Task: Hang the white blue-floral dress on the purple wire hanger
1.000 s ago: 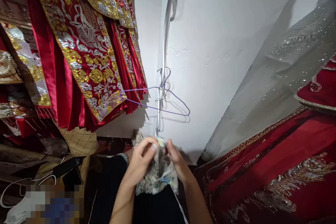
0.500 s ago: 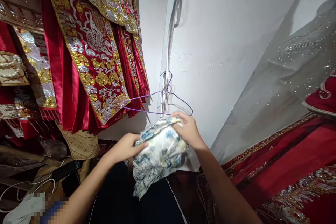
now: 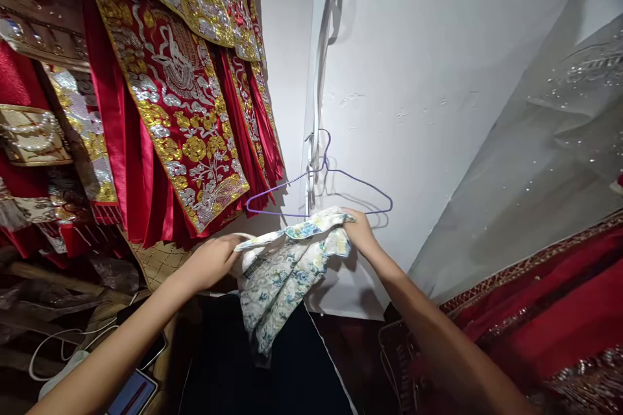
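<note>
Between my hands hangs a white garment (image 3: 287, 272) with a blue and yellow floral print, its upper edge stretched out and its lower part in loose folds. My left hand (image 3: 217, 260) is closed on the left end of that edge, by a thin strap. On the right end, my right hand (image 3: 359, 230) is closed too, its fingers partly behind the cloth. Just above the garment, a purple wire hanger (image 3: 357, 178) hangs by its hook at a white upright strip (image 3: 316, 78) on the wall. The hanger's lower bar passes partly behind the cloth and my right hand.
Red costumes with gold and silver embroidery (image 3: 180, 97) hang at the left. Sheer sparkly fabric (image 3: 525, 149) and a red beaded garment (image 3: 549, 292) are at the right. At lower left lie a lit phone (image 3: 132, 394) and a white cable (image 3: 46, 350).
My hands have moved apart and the garment's upper edge is pulled wide between them. The bunched cloth now hangs longer. The hanger has turned and shows its full width.
</note>
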{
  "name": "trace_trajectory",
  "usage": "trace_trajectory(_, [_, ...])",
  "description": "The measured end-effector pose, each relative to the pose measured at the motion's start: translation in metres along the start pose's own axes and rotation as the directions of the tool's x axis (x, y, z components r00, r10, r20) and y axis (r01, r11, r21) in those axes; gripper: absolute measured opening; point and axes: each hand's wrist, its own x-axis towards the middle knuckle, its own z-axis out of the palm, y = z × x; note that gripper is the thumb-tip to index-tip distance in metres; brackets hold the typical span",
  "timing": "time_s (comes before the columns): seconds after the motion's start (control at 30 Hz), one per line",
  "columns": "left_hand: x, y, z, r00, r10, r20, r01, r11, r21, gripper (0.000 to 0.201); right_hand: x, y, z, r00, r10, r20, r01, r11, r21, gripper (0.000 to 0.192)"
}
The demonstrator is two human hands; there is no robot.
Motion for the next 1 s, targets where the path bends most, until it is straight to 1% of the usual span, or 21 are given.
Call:
trace_trajectory(0.1, [0.013, 0.012, 0.004, 0.990, 0.143, -0.005, -0.140, 0.979, 0.148, 0.019, -0.013, -0.009, -0.033, 1.000, -0.022, -0.009, 0.022, 0.999, -0.047, 0.012])
trace_trajectory(0.2, [0.030, 0.031, 0.006, 0.958, 0.277, -0.078, -0.243, 0.925, 0.290, 0.021, -0.023, -0.024, -0.052, 0.999, -0.042, 0.018, 0.043, 0.995, -0.085, 0.006])
trace_trajectory(0.27, [0.043, 0.048, 0.007, 0.938, 0.326, -0.116, -0.277, 0.909, 0.312, 0.019, -0.032, -0.035, -0.050, 0.997, -0.056, 0.059, 0.062, 0.994, -0.091, 0.004])
trace_trajectory(0.33, [0.059, 0.063, 0.007, 0.919, 0.376, -0.121, -0.328, 0.897, 0.296, 0.019, -0.043, -0.045, -0.041, 0.988, -0.061, 0.141, 0.073, 0.994, -0.076, 0.008])
trace_trajectory(0.4, [0.077, 0.073, 0.008, 0.902, 0.417, -0.110, -0.378, 0.887, 0.266, 0.020, -0.057, -0.055, -0.029, 0.970, -0.024, 0.241, 0.038, 0.998, -0.055, 0.026])
trace_trajectory(0.47, [0.094, 0.074, 0.006, 0.909, 0.410, -0.073, -0.383, 0.892, 0.242, 0.026, -0.072, -0.064, -0.022, 0.943, 0.030, 0.330, -0.004, 0.997, -0.079, 0.049])
trace_trajectory(0.5, [0.101, 0.071, 0.004, 0.917, 0.398, -0.041, -0.377, 0.894, 0.242, 0.030, -0.078, -0.068, -0.021, 0.937, 0.047, 0.345, -0.010, 0.994, -0.106, 0.058])
trace_trajectory(0.53, [0.107, 0.068, 0.002, 0.921, 0.389, -0.008, -0.375, 0.893, 0.249, 0.034, -0.081, -0.071, -0.024, 0.943, 0.050, 0.330, -0.005, 0.991, -0.134, 0.066])
trace_trajectory(0.57, [0.112, 0.064, -0.002, 0.921, 0.388, 0.024, -0.380, 0.887, 0.263, 0.037, -0.083, -0.073, -0.029, 0.962, 0.036, 0.272, 0.007, 0.988, -0.157, 0.074])
trace_trajectory(0.6, [0.115, 0.061, -0.006, 0.917, 0.396, 0.048, -0.393, 0.877, 0.277, 0.038, -0.083, -0.075, -0.036, 0.986, 0.008, 0.167, 0.020, 0.986, -0.168, 0.081])
trace_trajectory(0.63, [0.117, 0.058, -0.010, 0.909, 0.413, 0.059, -0.412, 0.865, 0.288, 0.037, -0.080, -0.076, -0.046, 0.999, -0.028, 0.029, 0.032, 0.985, -0.172, 0.087])
trace_trajectory(0.67, [0.118, 0.057, -0.015, 0.901, 0.431, 0.059, -0.428, 0.854, 0.296, 0.035, -0.075, -0.077, -0.058, 0.991, -0.066, -0.114, 0.045, 0.983, -0.178, 0.090])
trace_trajectory(0.7, [0.118, 0.057, -0.019, 0.894, 0.445, 0.057, -0.441, 0.846, 0.300, 0.033, -0.070, -0.078, -0.070, 0.970, -0.095, -0.224, 0.051, 0.980, -0.194, 0.089])
trace_trajectory(0.73, [0.117, 0.058, -0.024, 0.886, 0.461, 0.052, -0.454, 0.839, 0.301, 0.032, -0.063, -0.079, -0.083, 0.953, -0.109, -0.284, 0.049, 0.977, -0.209, 0.082])
trace_trajectory(0.77, [0.115, 0.060, -0.028, 0.879, 0.475, 0.040, -0.464, 0.833, 0.303, 0.032, -0.055, -0.081, -0.095, 0.951, -0.098, -0.294, 0.035, 0.976, -0.213, 0.069])
trace_trajectory(0.8, [0.113, 0.061, -0.031, 0.874, 0.485, 0.015, -0.466, 0.830, 0.307, 0.031, -0.048, -0.083, -0.106, 0.963, -0.061, -0.262, 0.010, 0.981, -0.192, 0.052])
trace_trajectory(0.83, [0.112, 0.062, -0.033, 0.875, 0.482, -0.030, -0.450, 0.836, 0.312, 0.030, -0.042, -0.086, -0.114, 0.980, -0.004, -0.201, -0.025, 0.989, -0.144, 0.038])
trace_trajectory(0.87, [0.110, 0.062, -0.035, 0.882, 0.460, -0.098, -0.411, 0.855, 0.315, 0.028, -0.036, -0.089, -0.119, 0.990, 0.056, -0.128, -0.065, 0.995, -0.072, 0.029])
trace_trajectory(0.93, [0.109, 0.060, -0.034, 0.900, 0.347, -0.264, -0.275, 0.922, 0.273, 0.028, -0.025, -0.094, -0.118, 0.992, 0.124, -0.006, -0.123, 0.988, 0.097, 0.033])
trace_trajectory(0.97, [0.110, 0.059, -0.033, 0.901, 0.267, -0.341, -0.198, 0.954, 0.224, 0.030, -0.021, -0.096, -0.111, 0.991, 0.131, 0.020, -0.132, 0.979, 0.153, 0.039])
trace_trajectory(1.0, [0.111, 0.058, -0.030, 0.897, 0.192, -0.398, -0.135, 0.976, 0.168, 0.032, -0.018, -0.095, -0.102, 0.993, 0.119, 0.011, -0.119, 0.978, 0.170, 0.045])
